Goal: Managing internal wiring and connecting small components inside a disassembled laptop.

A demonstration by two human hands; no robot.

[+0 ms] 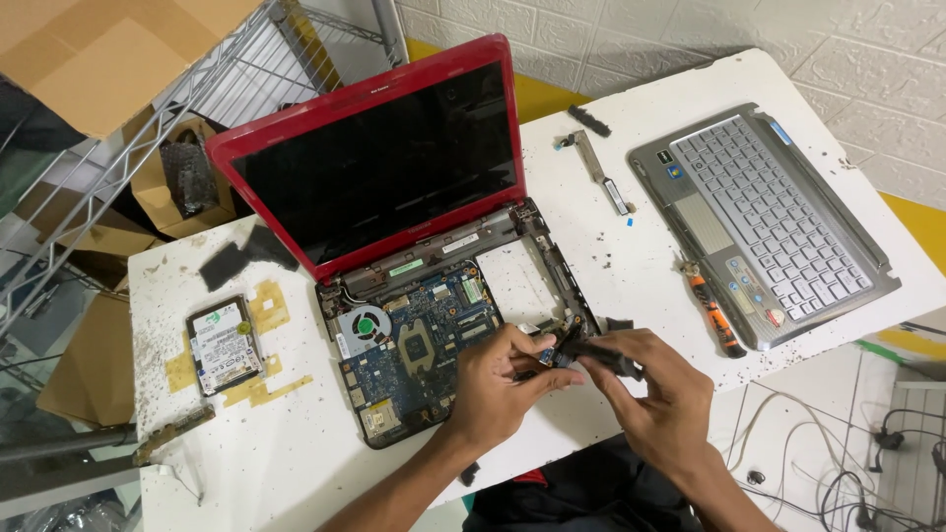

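A red laptop (374, 148) stands open on the white table (296, 463), its base stripped so the blue motherboard (424, 345) and round fan (365, 325) show. My left hand (498, 389) and my right hand (650, 389) meet at the laptop's front right corner. Both pinch a small black part (591, 350) with a bit of blue circuit board at its left end. The fingers hide most of that part.
A hard drive (225, 345) lies at the left on yellow tape. A silver keyboard cover (764, 222) rests at the right, with an orange-handled screwdriver (714, 315) beside it. A thin metal strip (601, 172) lies behind. Wire shelving and cardboard boxes stand at the left.
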